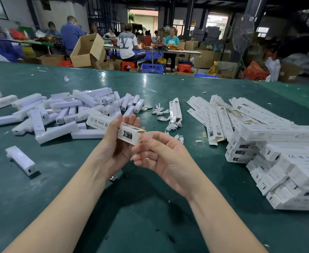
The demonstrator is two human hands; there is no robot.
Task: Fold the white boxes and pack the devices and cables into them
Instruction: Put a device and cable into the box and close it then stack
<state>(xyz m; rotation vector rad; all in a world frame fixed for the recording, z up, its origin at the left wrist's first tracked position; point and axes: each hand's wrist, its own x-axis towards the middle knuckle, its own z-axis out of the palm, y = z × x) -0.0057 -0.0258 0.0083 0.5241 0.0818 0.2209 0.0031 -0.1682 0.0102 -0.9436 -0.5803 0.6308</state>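
White printed cardboard was what we held: a small folded white box (130, 134) with black markings, raised above the dark green table (135, 216) just in front of us. Our left hand (119, 143) cupped the box from behind, fingers curled up around its far side and thumb along the near edge. Our right hand (161, 156) met the box's right end, its blurred fingertips (146, 137) pinching at the open flap there; we could not tell whether anything was inside.

Near our left forearm, one loose white plastic-wrapped device (21, 160) lay alone on the table. On our right, a stack of finished white boxes (285, 170) sat piled in rough rows, well apart from our hands.

Farther out on the left, a heap of white wrapped devices (73, 110) sprawled across the table, with one printed box lying just behind our left hand. Straight ahead, small coiled white cables (161, 111) were scattered beside a flat unfolded box blank (175, 110). To the right of those, a spread of flat printed box blanks (228, 114) leaned against the stack.

Beyond the table's far edge, seated people (127, 45) worked at long tables among brown cardboard cartons (87, 50), red plastic stools (183, 67) and a blue plastic crate (152, 68).
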